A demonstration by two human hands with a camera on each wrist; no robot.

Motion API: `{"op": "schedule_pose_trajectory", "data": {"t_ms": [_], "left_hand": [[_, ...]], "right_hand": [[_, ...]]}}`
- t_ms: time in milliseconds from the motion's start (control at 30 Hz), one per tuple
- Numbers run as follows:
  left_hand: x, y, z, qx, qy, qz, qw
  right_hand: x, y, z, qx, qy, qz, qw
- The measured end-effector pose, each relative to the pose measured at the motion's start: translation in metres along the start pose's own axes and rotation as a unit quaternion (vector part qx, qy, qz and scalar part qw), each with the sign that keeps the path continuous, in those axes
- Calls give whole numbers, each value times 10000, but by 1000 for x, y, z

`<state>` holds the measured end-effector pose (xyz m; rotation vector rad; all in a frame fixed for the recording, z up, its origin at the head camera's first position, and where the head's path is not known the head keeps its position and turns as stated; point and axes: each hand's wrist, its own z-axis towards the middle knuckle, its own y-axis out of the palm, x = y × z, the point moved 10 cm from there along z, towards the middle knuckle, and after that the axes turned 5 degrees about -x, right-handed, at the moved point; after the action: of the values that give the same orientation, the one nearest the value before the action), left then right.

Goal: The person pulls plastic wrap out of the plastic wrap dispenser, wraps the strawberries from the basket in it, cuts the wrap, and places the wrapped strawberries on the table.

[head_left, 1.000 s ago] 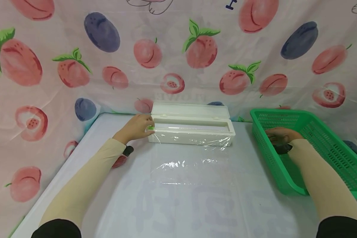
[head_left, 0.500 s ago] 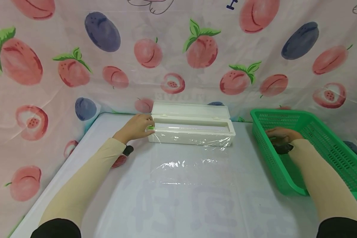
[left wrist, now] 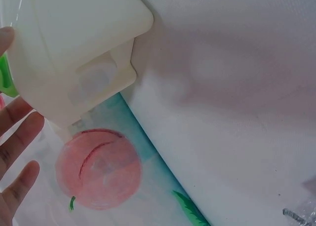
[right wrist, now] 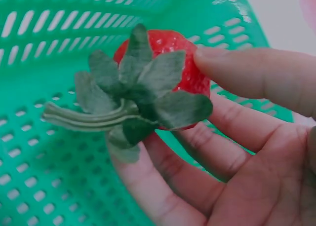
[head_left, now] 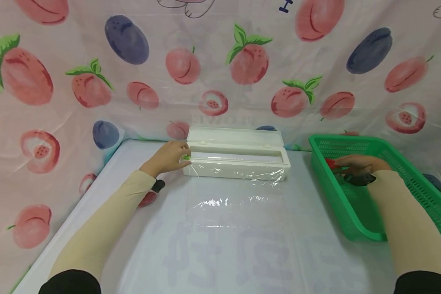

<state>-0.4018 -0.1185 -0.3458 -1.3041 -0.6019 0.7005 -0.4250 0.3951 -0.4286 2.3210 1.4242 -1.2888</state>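
Note:
A white cling film dispenser [head_left: 239, 169] stands at the back of the table with its lid flipped back. My left hand [head_left: 169, 158] holds its left end between thumb and fingers, beside a small green slider [head_left: 185, 157]. The left wrist view shows the box's end wall [left wrist: 84, 43] with the hand partly cut off. Clear film [head_left: 235, 204] hangs over the front and lies on the table. Inside the green basket [head_left: 356, 228], my right hand [head_left: 364, 164] pinches a red strawberry [right wrist: 165, 41] with green leaves and a stem, thumb on one side, fingers on the other.
The basket has slotted walls and stands at the right of the white-covered table [head_left: 161, 245]. A fruit-print curtain [head_left: 213, 49] hangs behind and along the left. A corner of crinkled clear plastic [left wrist: 301, 216] shows at the left wrist view's lower right.
My right hand has risen and moved slightly right within the basket, and the red strawberry has come into sight at its fingertips. The left hand and dispenser have stayed put.

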Motion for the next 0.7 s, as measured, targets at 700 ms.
{"op": "schedule_pose_trajectory", "data": {"t_ms": [700], "left_hand": [[2,-3,1,75,125,1,9999]], "right_hand": [[-71,-14,-81,-617,-559,120,9965]]}}
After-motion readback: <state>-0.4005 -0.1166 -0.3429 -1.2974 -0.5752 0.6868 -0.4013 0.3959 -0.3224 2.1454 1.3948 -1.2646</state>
